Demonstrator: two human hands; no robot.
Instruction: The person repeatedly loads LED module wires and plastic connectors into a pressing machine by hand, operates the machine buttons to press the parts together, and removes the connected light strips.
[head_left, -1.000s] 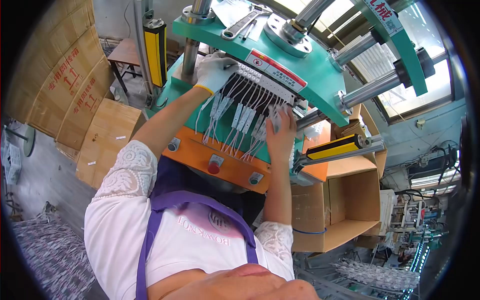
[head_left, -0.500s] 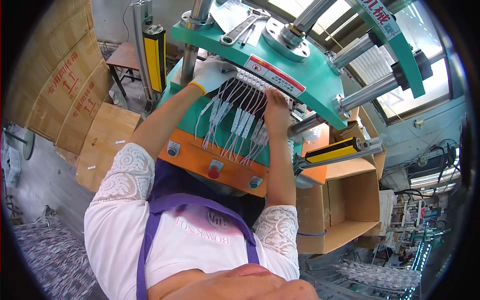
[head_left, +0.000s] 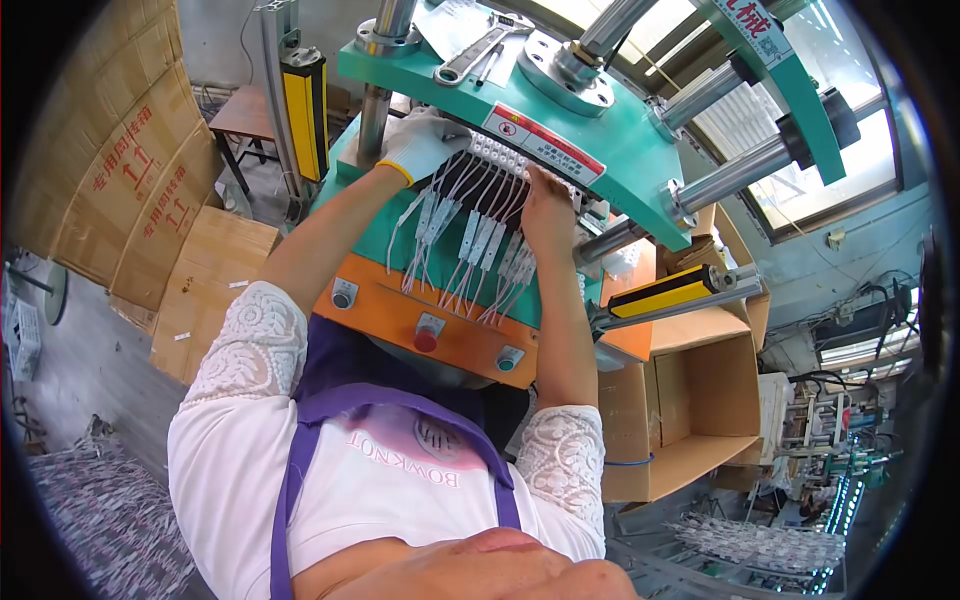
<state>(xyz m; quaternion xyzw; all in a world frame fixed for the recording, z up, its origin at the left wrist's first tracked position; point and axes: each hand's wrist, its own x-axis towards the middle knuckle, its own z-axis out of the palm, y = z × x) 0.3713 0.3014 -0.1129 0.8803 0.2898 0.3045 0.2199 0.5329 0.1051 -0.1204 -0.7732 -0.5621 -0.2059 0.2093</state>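
My left hand (head_left: 425,143), in a white knit glove with a yellow cuff, reaches under the front edge of a green press plate (head_left: 440,92). It is at the left end of a row of white perforated pieces (head_left: 500,155), and its fingertips are mostly hidden. At the right end of that row is my bare right hand (head_left: 547,212), fingers bent and pressed together; what they grip is too small to make out. Thin white wires (head_left: 470,185) hang from the row towards me. Several small flat white blocks (head_left: 480,245) on these wires lie over the green press bed.
An adjustable wrench (head_left: 475,55) lies on top of the plate. The orange front panel (head_left: 385,318) carries a red button (head_left: 426,338). Yellow-black bars (head_left: 305,115) flank the press, with steel columns (head_left: 374,125) at its corners. An open cardboard box (head_left: 700,410) stands right.
My right hand has shifted slightly at the right end of the row, and its fingers look differently bent. The left hand stays at its end. The whole view has moved a little.
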